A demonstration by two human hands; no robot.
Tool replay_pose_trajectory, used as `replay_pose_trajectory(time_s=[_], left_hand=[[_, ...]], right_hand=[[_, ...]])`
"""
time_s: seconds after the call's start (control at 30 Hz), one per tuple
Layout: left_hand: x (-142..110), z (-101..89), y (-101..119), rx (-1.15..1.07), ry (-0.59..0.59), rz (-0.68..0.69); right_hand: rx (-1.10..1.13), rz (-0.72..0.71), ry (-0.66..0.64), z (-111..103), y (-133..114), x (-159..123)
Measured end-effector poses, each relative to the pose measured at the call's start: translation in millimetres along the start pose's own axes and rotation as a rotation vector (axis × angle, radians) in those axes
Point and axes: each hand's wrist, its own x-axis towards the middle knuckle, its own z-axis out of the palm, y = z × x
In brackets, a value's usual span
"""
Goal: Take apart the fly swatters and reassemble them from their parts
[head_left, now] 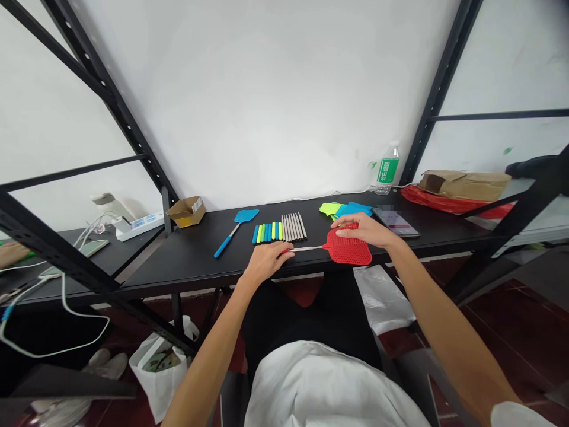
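A red fly swatter [349, 251] lies at the front edge of the black table [195, 255]. My right hand [362, 228] rests on top of its mesh head, fingers curled over it. My left hand [267, 261] is closed around the handle end of its thin metal rod [306, 248]. Behind them lie a row of blue, green and yellow handle grips [268, 232] and a row of metal rods [294, 227]. An assembled blue fly swatter [235, 228] lies to the left. Loose yellow-green and blue swatter heads [347, 209] are stacked behind my right hand.
A phone [395, 222], a green-labelled water bottle [387, 169], a brown paper parcel on red plastic [462, 187] and a small cardboard box [187, 211] stand on the table. Black rack posts flank it. Cables and a power strip [136, 225] lie left. White bags sit on the floor.
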Motion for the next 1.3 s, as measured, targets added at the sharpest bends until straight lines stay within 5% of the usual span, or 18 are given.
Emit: replay_pose_trajectory(time_s=[0.47,0.73,0.9,1.1,1.3], left_hand=[[0.0,-3.2,3.5,-0.003,0.002,-0.025],[0.2,-0.8,1.1,-0.040,0.060,-0.113],[0.7,-3.1,1.9,-0.061,0.073,-0.167],[1.0,-5.3,3.4,-0.077,0.076,-0.191],[1.0,-5.1,3.6,-0.062,0.084,-0.198]], right_hand=[[0.310,0.135,0.010,9.7,7.6,1.8],[0.323,0.070,0.204,-2.8,8.5,0.8],[0.092,0.012,0.335,-20.4,7.6,-6.2],[-0.135,-0.051,0.280,-24.7,-5.8,-12.9],[-0.097,-0.078,0.235,-21.4,-2.8,-8.4]])
